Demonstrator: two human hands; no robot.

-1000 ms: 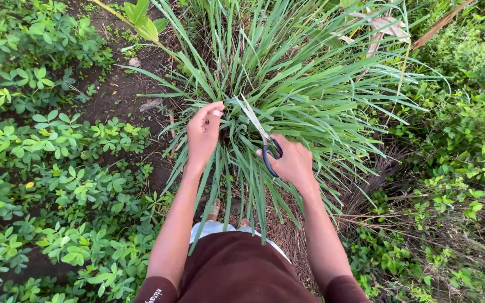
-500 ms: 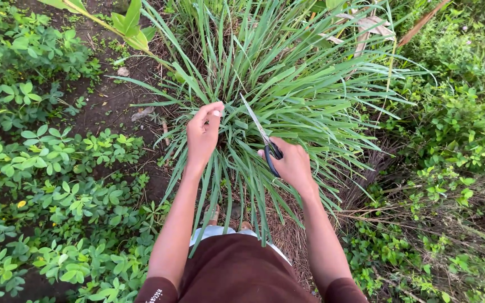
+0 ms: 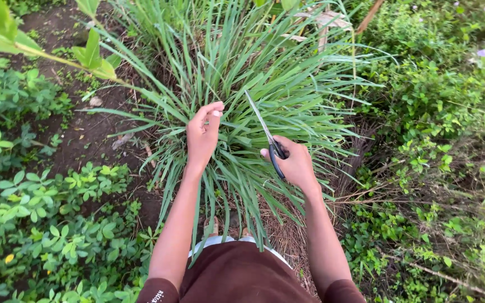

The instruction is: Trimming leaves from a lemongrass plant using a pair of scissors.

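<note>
Scissors (image 3: 266, 132) in the right hand (image 3: 294, 164), clenched on the handles, point up-left into grass (image 3: 265, 84); the left hand (image 3: 202, 134) grips blades just beside.

I am standing outdoors, looking down at a patch of dark bare soil (image 3: 94, 132) running along my left side. Low plants with small rounded leaves (image 3: 46, 219) are covering the ground beside it. A broad-leaved stalk (image 3: 40, 50) is leaning in from the upper left corner. On my right, tangled weeds (image 3: 439, 129) are crowding over dry brown straw (image 3: 287, 230). Soft, even daylight is falling everywhere.
</note>
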